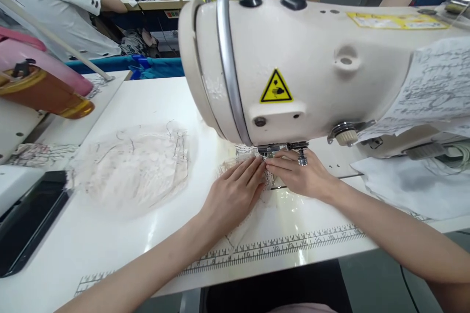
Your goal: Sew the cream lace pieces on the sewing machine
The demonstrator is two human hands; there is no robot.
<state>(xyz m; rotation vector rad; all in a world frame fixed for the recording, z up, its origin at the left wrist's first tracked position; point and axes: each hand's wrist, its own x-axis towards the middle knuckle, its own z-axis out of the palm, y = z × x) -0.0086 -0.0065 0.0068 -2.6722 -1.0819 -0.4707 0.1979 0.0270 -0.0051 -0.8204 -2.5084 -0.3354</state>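
Under the head of a cream sewing machine, a pale lace fabric lies at the presser foot. My left hand is on the fabric from the left, its fingers pressed together and their tips close to the foot. From the right, my right hand has its fingers closed on the lace edge, just in front of the needle area. The two hands' fingertips nearly meet, and they hide much of the fabric and the stitching point. Part of the fabric hangs toward the ruler strip below my left hand.
Left of my hands lies a pile of sheer pale pieces with loose threads. A black phone is at the far left, below an amber cup. White cloth lies at the right. A printed ruler follows the table's front edge.
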